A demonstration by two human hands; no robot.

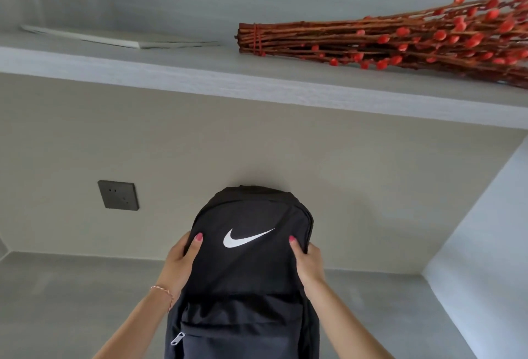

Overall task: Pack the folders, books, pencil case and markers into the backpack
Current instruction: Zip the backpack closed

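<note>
The soft fabric backpack (pixel 243 273) is black, with a white swoosh mark (pixel 247 238) on its front and a silver zip pull (pixel 177 338) on the darker grey front pocket. Both hands, left (pixel 180 261) and right (pixel 307 260), have pink-red painted nails. The tied twig bundle (pixel 385 41) is red-brown with bright red buds. The flat bench (pixel 71 301) is plain grey; the square wall socket (pixel 118 195) is dark grey.

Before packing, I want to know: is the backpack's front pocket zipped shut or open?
Shut, as far as visible: the backpack front pocket's zipper pull sits at the left end, no gap showing.
</note>
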